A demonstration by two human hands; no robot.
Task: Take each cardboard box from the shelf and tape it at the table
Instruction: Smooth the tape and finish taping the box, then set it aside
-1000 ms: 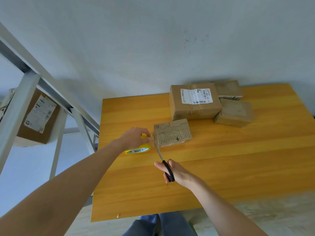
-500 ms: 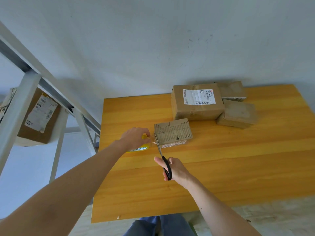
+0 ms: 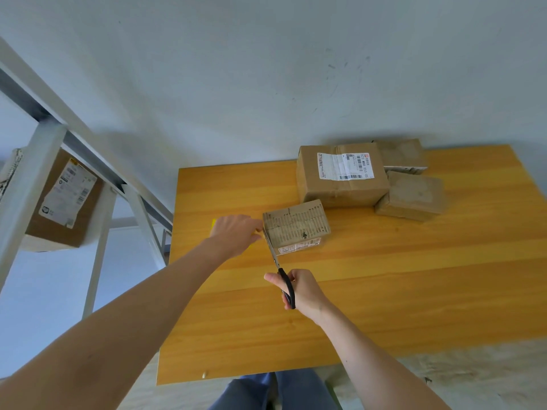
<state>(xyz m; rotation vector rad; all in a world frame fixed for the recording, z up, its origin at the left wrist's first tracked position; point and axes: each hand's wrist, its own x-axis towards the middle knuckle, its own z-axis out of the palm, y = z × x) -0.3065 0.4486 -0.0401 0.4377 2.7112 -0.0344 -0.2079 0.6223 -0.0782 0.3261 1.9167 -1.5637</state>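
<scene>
Cardboard: the small box (image 3: 296,224) sits on the table (image 3: 399,291), left of centre. Your scissors (image 3: 279,270) are at its left edge, presumably to cut the strip there. Your right hand (image 3: 305,290) is curled through the black handles. Your left hand (image 3: 233,235) is wrapped round the yellow tape roll (image 3: 213,224) (mostly hidden), probably keeping the strip taut. All boxes are closed, contents unseen. The shelf box (image 3: 63,199) sits on the shelf (image 3: 32,173) at far left, not yet fetched.

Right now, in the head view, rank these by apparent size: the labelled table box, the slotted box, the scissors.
1. labelled table box
2. slotted box
3. scissors, partly hidden in the right hand
</scene>
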